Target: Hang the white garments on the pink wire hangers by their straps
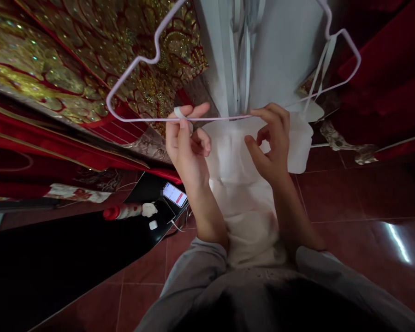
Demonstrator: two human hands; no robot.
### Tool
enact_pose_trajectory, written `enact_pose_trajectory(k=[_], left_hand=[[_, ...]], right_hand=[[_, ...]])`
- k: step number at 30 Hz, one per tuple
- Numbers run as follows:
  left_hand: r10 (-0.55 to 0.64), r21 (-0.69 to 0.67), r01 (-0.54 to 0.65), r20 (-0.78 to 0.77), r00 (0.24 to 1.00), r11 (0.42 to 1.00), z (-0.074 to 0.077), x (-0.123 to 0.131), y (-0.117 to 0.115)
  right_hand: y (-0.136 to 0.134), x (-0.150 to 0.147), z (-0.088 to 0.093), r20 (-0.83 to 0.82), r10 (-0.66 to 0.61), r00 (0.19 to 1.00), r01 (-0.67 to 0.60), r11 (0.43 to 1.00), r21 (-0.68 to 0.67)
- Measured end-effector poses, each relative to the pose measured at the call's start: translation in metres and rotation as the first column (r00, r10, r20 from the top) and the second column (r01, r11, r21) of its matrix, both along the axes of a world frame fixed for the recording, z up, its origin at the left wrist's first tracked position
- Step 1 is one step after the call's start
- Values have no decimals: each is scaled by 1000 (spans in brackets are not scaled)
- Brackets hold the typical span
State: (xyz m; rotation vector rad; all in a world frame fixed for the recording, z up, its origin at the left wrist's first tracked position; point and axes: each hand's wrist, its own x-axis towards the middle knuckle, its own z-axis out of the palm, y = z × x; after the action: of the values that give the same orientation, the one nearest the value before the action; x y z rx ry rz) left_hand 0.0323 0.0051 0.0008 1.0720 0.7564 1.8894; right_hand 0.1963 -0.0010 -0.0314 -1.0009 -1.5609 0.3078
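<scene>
A pale purple clothes hanger spans the view in front of me, its lower bar crossing both hands. My left hand is closed at this bar, thumb and index finger pinching a narrow white strap that loops over the finger. At the bar's middle, my right hand has curved fingers with a gap between thumb and index finger. Its index fingertip is close to the bar; whether it touches, I cannot tell. White straps loop over the hanger's right notch. Behind hangs a whitish-grey garment with long ribbons.
Gold-sequined red garments hang at left, dark red ones at right. On a black table at lower left lie a lit phone, a red-capped bottle and a small white case. The floor has red tiles.
</scene>
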Motion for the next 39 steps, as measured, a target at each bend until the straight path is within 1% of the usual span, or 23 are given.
enact_pose_trajectory(k=[2, 4, 6, 8, 9, 10, 12, 14, 16, 19, 20, 22, 25, 27, 30, 33, 35, 37, 38, 39], left_hand=[[-25, 53, 23, 42, 999, 998, 4, 5, 1], [-61, 57, 59, 33, 998, 997, 4, 6, 1], [-90, 19, 90, 6, 996, 996, 2, 6, 1], [-97, -15, 97, -14, 995, 995, 0, 7, 0], [-95, -19, 95, -22, 995, 995, 0, 9, 0], [-93, -13, 93, -29, 995, 996, -1, 10, -1], [-87, -8, 87, -40, 995, 996, -2, 13, -1], [-81, 3, 81, -48, 996, 997, -3, 14, 0], [-78, 20, 79, -49, 996, 997, -3, 14, 1], [-86, 39, 87, -33, 996, 995, -4, 13, 1], [-89, 41, 90, -29, 996, 995, -5, 12, 2], [-83, 36, 84, -32, 996, 996, -6, 11, 3], [-62, 9, 62, -57, 996, 998, -8, 9, 4], [-47, -8, 47, -71, 996, 999, -8, 9, 5], [-24, 25, 26, -76, 997, 999, -9, 10, 5], [-2, 43, 5, -72, 997, 999, -8, 12, 5], [14, 9, -13, -89, 996, 1000, -9, 12, 5], [30, -21, -32, -114, 993, 999, -10, 11, 6], [35, -36, -40, -123, 992, 999, -11, 10, 6], [34, -44, -40, -128, 991, 998, -12, 8, 6]], right_hand=[[-1, 4, 0, 19, 11, 1000, -12, 999, 48], [1, 12, -3, -15, -17, 1000, 19, 994, 106], [7, 27, -10, -126, -115, 985, 136, 976, 173], [17, 48, -17, -323, -221, 920, 302, 926, 226], [21, 59, -20, -407, -247, 879, 358, 907, 223], [25, 70, -22, -463, -255, 849, 379, 904, 197], [31, 85, -21, -500, -255, 827, 347, 933, 97], [33, 91, -17, -477, -256, 841, 296, 955, 11], [33, 90, -10, -464, -256, 848, 294, 956, 9], [36, 86, -2, -461, -249, 852, 328, 940, 98], [38, 85, 0, -458, -249, 853, 330, 938, 106], [42, 87, 2, -449, -252, 857, 307, 950, 54], [42, 88, 4, -420, -236, 876, 229, 971, -68], [37, 86, 6, -408, -203, 890, 177, 979, -100], [29, 78, 14, -389, -118, 914, 99, 993, -68], [28, 72, 30, -367, -66, 928, 68, 998, -8], [37, 70, 44, -325, -11, 946, 37, 997, 75], [54, 74, 59, -294, 51, 955, 7, 981, 194], [63, 79, 65, -296, 56, 954, 3, 981, 194], [72, 87, 69, -310, 39, 950, 3, 991, 133]])
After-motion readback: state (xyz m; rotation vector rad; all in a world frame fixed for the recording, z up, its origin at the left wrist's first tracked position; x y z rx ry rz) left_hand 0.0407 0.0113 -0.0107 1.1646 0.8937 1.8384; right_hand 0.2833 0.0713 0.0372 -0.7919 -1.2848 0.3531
